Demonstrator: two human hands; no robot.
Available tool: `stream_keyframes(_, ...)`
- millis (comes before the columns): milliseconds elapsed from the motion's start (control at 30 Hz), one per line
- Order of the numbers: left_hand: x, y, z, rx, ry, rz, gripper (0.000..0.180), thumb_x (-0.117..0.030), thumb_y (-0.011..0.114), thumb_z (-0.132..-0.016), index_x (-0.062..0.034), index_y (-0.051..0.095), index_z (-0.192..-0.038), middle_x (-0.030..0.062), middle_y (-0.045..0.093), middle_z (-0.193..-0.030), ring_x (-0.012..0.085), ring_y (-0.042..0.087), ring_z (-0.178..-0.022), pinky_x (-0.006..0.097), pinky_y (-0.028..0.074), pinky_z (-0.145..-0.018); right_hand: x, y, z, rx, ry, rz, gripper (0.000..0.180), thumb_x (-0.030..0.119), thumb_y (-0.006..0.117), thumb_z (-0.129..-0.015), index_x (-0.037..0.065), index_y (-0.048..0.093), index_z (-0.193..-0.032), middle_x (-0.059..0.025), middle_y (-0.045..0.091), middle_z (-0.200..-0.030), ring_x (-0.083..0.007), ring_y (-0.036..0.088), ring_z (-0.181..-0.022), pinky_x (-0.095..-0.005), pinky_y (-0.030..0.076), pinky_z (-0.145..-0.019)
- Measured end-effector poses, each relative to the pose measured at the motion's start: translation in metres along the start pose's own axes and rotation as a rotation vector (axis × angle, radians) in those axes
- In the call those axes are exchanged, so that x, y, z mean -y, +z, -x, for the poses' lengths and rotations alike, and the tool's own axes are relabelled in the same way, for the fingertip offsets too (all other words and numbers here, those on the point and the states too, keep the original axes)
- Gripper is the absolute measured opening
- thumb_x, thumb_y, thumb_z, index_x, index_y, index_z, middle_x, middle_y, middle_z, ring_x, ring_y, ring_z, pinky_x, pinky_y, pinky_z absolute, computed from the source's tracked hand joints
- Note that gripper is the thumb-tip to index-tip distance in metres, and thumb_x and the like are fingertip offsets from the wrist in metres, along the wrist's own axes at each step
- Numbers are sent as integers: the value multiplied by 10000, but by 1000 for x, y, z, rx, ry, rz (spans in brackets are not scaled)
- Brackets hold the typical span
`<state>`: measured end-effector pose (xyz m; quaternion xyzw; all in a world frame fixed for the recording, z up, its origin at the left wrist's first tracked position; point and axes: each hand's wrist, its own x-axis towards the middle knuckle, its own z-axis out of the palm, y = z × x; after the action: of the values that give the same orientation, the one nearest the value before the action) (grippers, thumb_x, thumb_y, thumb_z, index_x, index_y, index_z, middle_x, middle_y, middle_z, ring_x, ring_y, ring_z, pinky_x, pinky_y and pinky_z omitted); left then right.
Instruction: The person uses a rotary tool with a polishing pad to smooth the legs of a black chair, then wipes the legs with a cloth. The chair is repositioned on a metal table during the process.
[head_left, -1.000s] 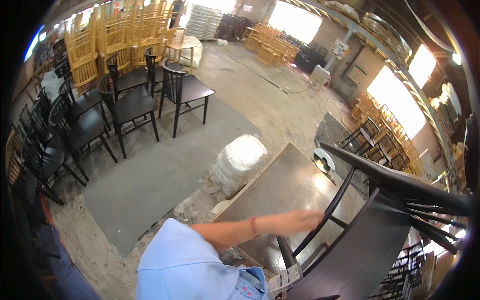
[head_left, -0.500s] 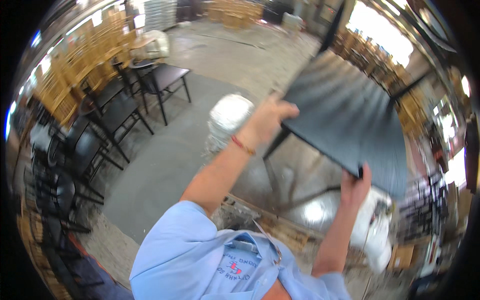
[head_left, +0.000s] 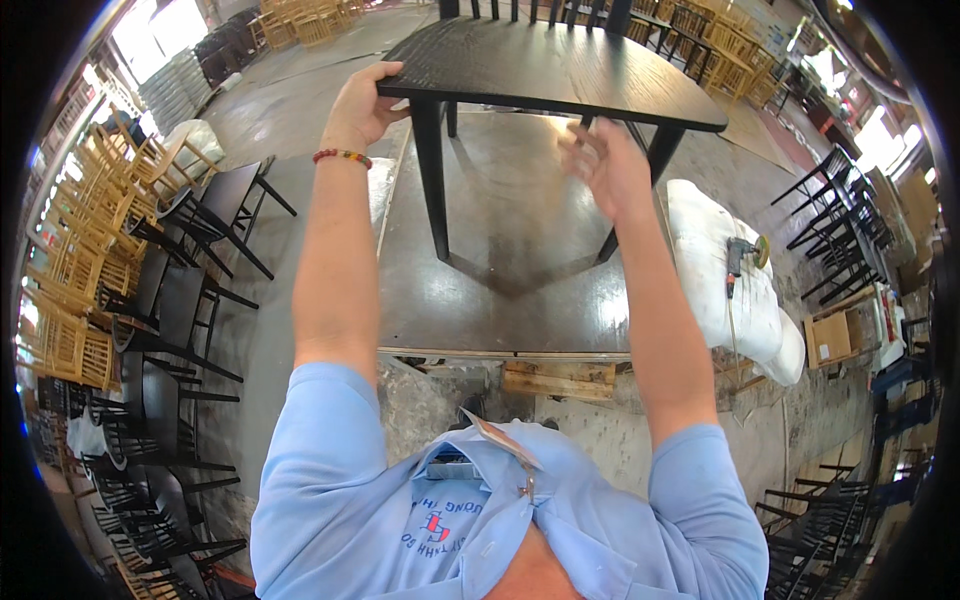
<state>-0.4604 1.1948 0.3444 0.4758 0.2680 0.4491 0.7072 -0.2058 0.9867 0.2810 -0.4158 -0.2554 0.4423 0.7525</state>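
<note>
Black chair upright, legs down on tabletop: placing looks done. My left hand clamped on seat corner. Right hand off chair, fingers apart, blurred.

I see a dark wooden work platform on the concrete floor; a black chair stands on it at twelve o'clock, legs touching the boards.

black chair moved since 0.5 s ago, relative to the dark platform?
Yes. The black chair was tilted up in the air; now it stands upright with its legs on the dark platform. The left hand grips the seat corner; the right hand is off it.
</note>
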Motion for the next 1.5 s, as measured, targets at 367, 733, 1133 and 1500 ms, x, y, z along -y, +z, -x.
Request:
stream_keyframes(367, 17, -12, -8, -266, 165, -85, 140, -261, 693, -895, -142, 622, -916, 10, 586, -872, 164, 581, -827, 563, 457, -903, -200, -288, 376, -636, 1003, 407, 154, 160, 585, -909, 24, 590, -979, -116, 630, -846, -259, 624, -675, -383, 500, -566)
stream_keyframes(733, -11, -4, -17, -228, 90, -223, 265, -196, 666, -919, -73, 599, -1144, 108, 619, -1146, 267, 579, -1075, 640, 415, -1015, -226, -395, 422, -963, 843, 92, 435, 223, 560, -960, 36, 495, -1347, -182, 616, -1247, -319, 645, -1000, -459, 563, -813)
stream_keyframes(1133, -5, 24, -13, -370, -42, -341, 377, -267, 677, -951, -99, 504, -1241, 168, 563, -1293, 283, 557, -1230, 645, 377, -1078, -198, -447, 283, -1253, 524, -302, 327, 187, 568, -972, -34, 564, -1214, -149, 651, -1042, -262, 645, -856, -361, 539, -667)
stream_keyframes(1500, -4, 0, 7, -338, 34, -347, 364, -305, 630, -968, -104, 542, -1259, 115, 548, -1313, 300, 538, -1252, 614, 407, -1045, -148, -371, 212, -1078, 261, 456, 332, 294, 710, -884, -22, 646, -807, -99, 636, -643, -184, 594, -479, -316, 477, -433)
